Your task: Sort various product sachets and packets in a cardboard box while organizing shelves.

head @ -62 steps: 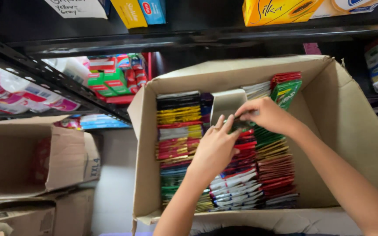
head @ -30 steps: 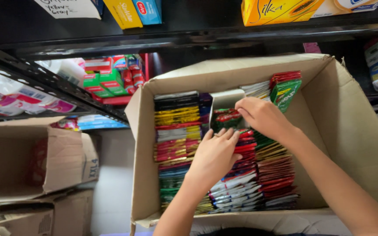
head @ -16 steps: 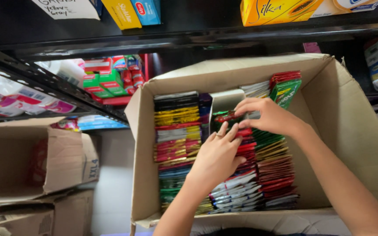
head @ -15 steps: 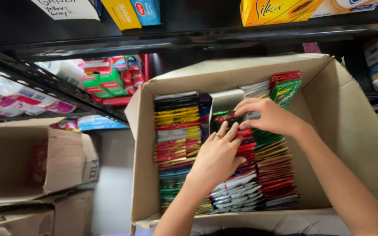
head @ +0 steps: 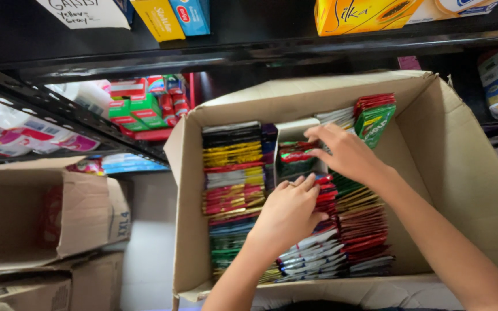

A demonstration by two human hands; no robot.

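Observation:
A large open cardboard box holds several rows of upright flat sachets in black, yellow, red, green and white. My left hand presses down on the middle row of sachets, fingers together on the red packets. My right hand reaches into the back of the middle row, its fingertips at the top edge of a red and green sachet next to a small pale inner box. More green and red sachets stand at the back right.
Dark metal shelves hold boxed goods: red and green packs, pink wrapped rolls, yellow and blue cartons above. An open brown cardboard box sits at the left, with another cardboard box below it.
My right hand has moved left and back along the middle row to the red and green sachet. My left hand has shifted slightly and stays pressed on the packets.

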